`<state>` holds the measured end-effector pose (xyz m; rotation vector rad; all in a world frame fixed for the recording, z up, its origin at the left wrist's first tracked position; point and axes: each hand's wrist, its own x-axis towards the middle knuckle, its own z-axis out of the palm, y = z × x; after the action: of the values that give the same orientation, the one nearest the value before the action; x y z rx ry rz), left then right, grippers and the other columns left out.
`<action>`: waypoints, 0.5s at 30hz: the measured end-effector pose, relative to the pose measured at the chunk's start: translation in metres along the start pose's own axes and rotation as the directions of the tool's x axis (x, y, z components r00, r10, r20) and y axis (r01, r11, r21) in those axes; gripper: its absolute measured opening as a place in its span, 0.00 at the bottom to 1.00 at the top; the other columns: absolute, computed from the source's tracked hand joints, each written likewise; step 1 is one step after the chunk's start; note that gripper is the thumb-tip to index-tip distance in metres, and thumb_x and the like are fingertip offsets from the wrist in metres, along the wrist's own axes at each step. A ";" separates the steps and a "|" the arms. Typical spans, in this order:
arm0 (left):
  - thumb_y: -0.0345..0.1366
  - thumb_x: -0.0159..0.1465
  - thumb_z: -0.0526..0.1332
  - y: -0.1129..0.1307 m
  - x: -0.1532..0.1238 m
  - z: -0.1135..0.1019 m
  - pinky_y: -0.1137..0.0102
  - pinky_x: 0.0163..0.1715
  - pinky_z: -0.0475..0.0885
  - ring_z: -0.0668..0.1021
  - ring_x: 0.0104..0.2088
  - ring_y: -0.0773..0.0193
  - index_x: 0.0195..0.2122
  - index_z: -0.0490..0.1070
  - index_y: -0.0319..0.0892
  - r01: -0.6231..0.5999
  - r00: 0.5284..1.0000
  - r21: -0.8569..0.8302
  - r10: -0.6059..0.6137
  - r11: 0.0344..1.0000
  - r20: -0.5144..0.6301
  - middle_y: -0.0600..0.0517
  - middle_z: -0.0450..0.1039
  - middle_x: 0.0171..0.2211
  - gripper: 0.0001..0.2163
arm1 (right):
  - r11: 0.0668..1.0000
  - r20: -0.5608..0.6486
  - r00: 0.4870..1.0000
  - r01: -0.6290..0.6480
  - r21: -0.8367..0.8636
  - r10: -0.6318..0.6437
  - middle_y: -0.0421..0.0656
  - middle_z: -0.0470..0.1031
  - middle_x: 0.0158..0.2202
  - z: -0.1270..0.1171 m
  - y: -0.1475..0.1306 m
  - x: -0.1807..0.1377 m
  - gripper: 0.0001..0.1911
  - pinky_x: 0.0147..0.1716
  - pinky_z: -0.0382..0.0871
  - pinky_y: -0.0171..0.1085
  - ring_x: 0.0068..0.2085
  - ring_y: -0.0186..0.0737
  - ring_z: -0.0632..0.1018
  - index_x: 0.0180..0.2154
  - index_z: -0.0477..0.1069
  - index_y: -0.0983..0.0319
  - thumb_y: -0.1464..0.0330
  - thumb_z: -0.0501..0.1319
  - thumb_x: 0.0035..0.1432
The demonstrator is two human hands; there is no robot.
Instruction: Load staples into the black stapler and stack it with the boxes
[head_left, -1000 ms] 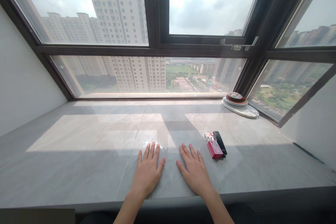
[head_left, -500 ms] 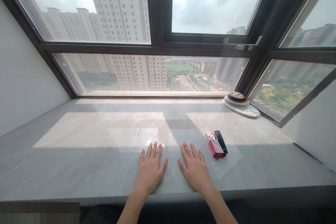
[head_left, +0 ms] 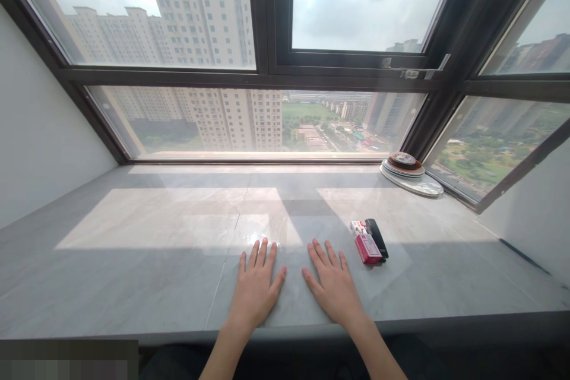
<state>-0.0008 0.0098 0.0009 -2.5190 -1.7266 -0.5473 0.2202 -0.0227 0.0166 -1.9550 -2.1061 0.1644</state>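
Left hand [head_left: 255, 294] and right hand [head_left: 336, 291] palm-down on a grey windowsill [head_left: 133, 291]
Lower centre, both hands' fingers spread wide, holding nothing; right of centre, a red-and-white box [head_left: 367, 248] just beside a black stapler [head_left: 378, 240]; farther right, at mid-height, a stack of plates [head_left: 407, 172].

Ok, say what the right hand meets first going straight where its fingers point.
The right hand would likely meet the window's bottom rail, across the ledge; the red box lies right of that line.
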 end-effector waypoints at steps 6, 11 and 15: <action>0.50 0.72 0.50 -0.001 0.000 -0.001 0.42 0.67 0.50 0.50 0.73 0.46 0.71 0.53 0.58 -0.008 1.000 -0.069 0.007 0.998 -0.016 0.51 0.47 0.73 0.27 | 0.986 -0.055 0.998 0.002 0.168 0.008 0.37 0.53 0.72 -0.002 -0.001 0.001 0.30 0.70 0.39 0.56 0.73 0.51 0.48 0.69 0.58 0.49 0.53 0.51 0.69; 0.50 0.72 0.51 -0.004 -0.001 0.000 0.44 0.67 0.50 0.51 0.73 0.47 0.71 0.54 0.58 -0.003 1.000 -0.096 0.001 0.995 -0.027 0.51 0.49 0.73 0.26 | 0.865 -0.160 0.984 0.015 0.501 0.076 0.45 0.73 0.61 -0.029 0.019 0.006 0.24 0.54 0.69 0.45 0.61 0.48 0.72 0.58 0.73 0.53 0.54 0.50 0.69; 0.51 0.73 0.49 -0.006 -0.002 -0.001 0.44 0.67 0.50 0.50 0.73 0.49 0.71 0.53 0.58 -0.005 1.000 -0.084 0.005 0.996 0.000 0.52 0.47 0.73 0.26 | 0.858 -0.426 0.832 -0.111 0.501 0.356 0.51 0.79 0.45 -0.055 0.089 0.015 0.26 0.41 0.70 0.40 0.43 0.47 0.78 0.52 0.76 0.60 0.52 0.52 0.66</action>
<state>-0.0070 0.0102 0.0003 -2.5778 -1.7332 -0.6318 0.3198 -0.0055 0.0483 -1.7220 -1.3294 0.1554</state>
